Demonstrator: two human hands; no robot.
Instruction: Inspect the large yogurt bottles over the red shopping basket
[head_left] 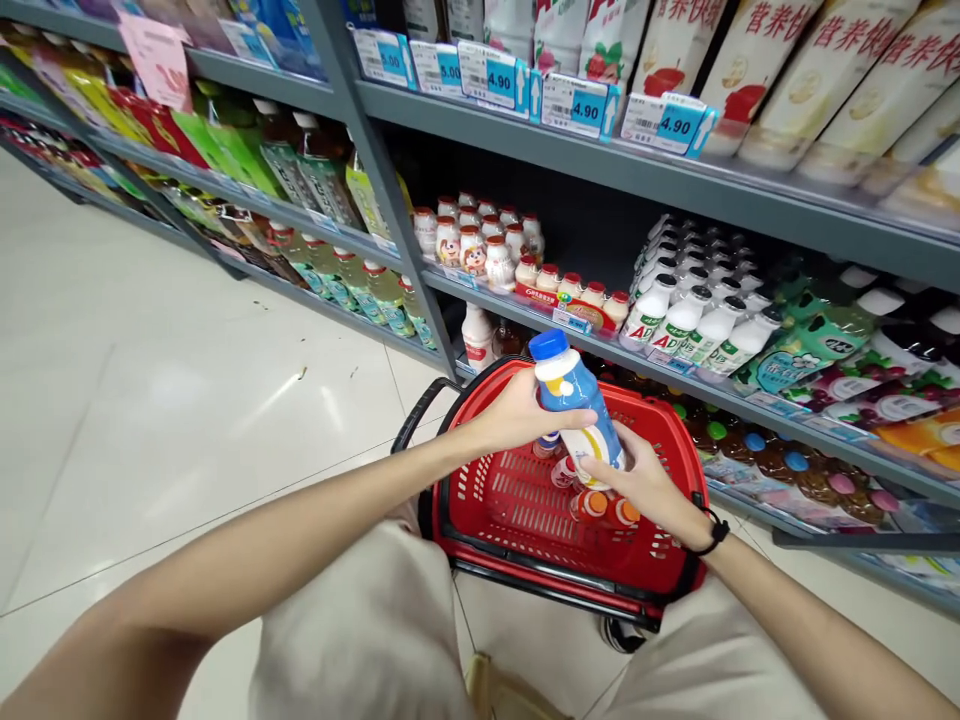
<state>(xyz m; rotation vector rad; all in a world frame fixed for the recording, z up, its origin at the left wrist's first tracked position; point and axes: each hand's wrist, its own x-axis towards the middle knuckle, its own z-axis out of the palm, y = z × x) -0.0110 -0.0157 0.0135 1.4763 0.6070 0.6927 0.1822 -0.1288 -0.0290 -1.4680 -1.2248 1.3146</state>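
My left hand (514, 415) wraps around the upper body of a plastic drink bottle (570, 395) with a blue cap and a blue and white label. My right hand (645, 490) grips the lower part of the same bottle, which is tilted above a red plastic shopping basket (517, 510). Inside the basket lie several small drink bottles, including orange-capped ones (604, 508). My hands and the held bottle hide part of the basket's contents.
Grey store shelves (675, 180) with priced drinks and yogurt-drink bottles run along the right and far side. A black basket handle (420, 412) rises at the left. A tiled floor (187, 400) lies to the left and beneath the basket.
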